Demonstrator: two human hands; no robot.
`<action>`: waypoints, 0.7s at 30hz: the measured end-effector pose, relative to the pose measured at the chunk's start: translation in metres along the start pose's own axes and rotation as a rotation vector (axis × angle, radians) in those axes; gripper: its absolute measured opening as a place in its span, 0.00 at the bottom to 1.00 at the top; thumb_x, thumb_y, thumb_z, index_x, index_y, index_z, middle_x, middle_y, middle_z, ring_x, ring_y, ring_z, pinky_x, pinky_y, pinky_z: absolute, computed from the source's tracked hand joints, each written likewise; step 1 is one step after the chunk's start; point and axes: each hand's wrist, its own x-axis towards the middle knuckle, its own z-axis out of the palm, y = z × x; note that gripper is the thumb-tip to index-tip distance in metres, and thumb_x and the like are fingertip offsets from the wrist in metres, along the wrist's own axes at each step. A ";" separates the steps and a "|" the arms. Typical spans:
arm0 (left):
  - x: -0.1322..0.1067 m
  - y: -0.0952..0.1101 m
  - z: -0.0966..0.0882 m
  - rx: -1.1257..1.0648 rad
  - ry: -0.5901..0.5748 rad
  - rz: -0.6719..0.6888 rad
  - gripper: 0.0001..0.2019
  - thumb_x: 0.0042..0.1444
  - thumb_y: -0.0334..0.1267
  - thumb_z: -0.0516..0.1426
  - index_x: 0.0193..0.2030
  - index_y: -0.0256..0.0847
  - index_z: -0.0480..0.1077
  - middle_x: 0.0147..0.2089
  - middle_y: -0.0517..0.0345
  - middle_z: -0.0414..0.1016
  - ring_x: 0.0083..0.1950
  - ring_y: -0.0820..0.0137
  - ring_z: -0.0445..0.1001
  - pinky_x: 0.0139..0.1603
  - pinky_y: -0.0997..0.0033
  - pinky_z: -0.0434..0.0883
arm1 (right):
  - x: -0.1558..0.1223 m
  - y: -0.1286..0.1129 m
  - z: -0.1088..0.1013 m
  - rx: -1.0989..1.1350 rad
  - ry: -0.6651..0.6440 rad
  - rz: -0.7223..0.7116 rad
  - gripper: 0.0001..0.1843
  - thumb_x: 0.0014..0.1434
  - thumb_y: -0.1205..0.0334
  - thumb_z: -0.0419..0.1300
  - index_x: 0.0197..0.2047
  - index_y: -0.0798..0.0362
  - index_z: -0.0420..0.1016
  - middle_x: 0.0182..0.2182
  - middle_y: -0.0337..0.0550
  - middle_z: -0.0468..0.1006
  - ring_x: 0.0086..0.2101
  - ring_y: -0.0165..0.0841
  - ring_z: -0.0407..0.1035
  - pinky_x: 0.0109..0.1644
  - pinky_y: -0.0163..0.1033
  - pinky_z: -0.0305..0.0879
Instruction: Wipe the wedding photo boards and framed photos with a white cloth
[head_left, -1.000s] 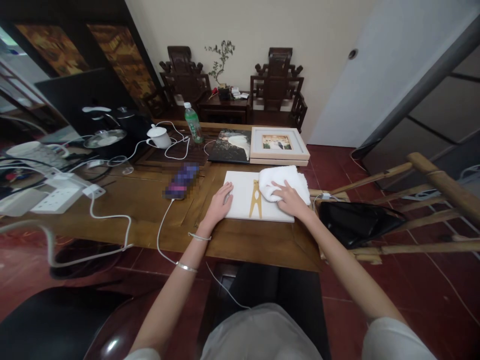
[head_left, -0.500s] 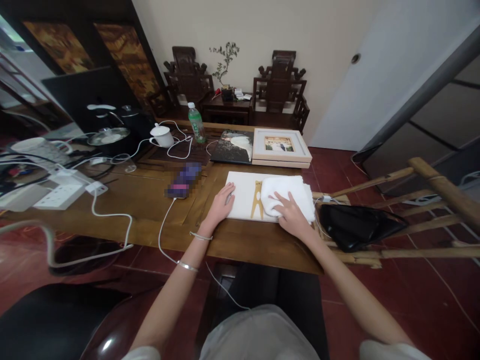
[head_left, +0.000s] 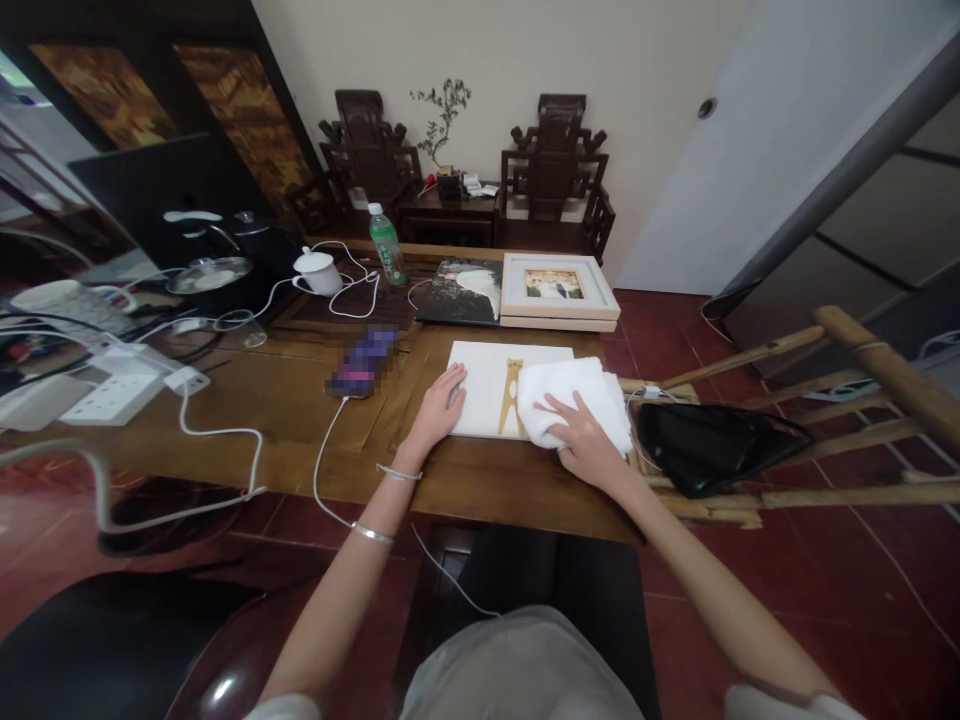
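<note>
A white panel [head_left: 476,395] with a tan long-bodied animal figure [head_left: 512,385] on it lies flat on the wooden table. My left hand [head_left: 441,402] rests at the panel's left edge, fingers stretched out and the thumb apart. A folded white towel [head_left: 559,385] covers the panel's right part and overhangs its front right corner. On top of the towel lies my right hand [head_left: 585,440], fingers spread and pressing down, not wrapped round it. The panel's right side is hidden under the towel.
Behind the panel are a framed photo [head_left: 559,290] and a dark photo print [head_left: 461,290]. To the left lie a phone [head_left: 365,360] on a cable, a green bottle [head_left: 387,245], a lidded white cup [head_left: 317,272] and power strips [head_left: 116,395]. A black bag [head_left: 712,450] sits at right.
My right hand has slid the towel slightly toward me, uncovering more of the panel's top right part. My left hand stays at the panel's left edge. The whole view has shifted a little.
</note>
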 end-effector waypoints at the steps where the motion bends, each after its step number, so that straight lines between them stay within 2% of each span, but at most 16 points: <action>1: 0.000 0.000 0.000 0.003 -0.001 -0.001 0.19 0.61 0.36 0.50 0.56 0.36 0.71 0.63 0.46 0.68 0.67 0.59 0.63 0.69 0.53 0.58 | 0.001 0.002 0.000 0.004 0.003 -0.008 0.22 0.39 0.80 0.49 0.34 0.53 0.74 0.59 0.53 0.70 0.64 0.47 0.54 0.67 0.69 0.40; 15: -0.001 -0.002 -0.001 0.032 -0.001 0.014 0.19 0.61 0.36 0.50 0.55 0.34 0.71 0.63 0.44 0.68 0.66 0.59 0.63 0.69 0.53 0.58 | 0.021 0.022 0.001 -0.002 0.006 -0.007 0.23 0.40 0.80 0.49 0.36 0.53 0.76 0.58 0.52 0.71 0.63 0.48 0.56 0.65 0.70 0.44; 21: -0.001 -0.002 -0.001 0.033 -0.003 0.018 0.19 0.61 0.36 0.50 0.56 0.32 0.70 0.63 0.42 0.68 0.66 0.58 0.63 0.68 0.53 0.59 | 0.015 0.013 0.001 -0.031 0.018 -0.004 0.22 0.41 0.81 0.48 0.35 0.54 0.75 0.59 0.54 0.70 0.63 0.49 0.54 0.65 0.71 0.42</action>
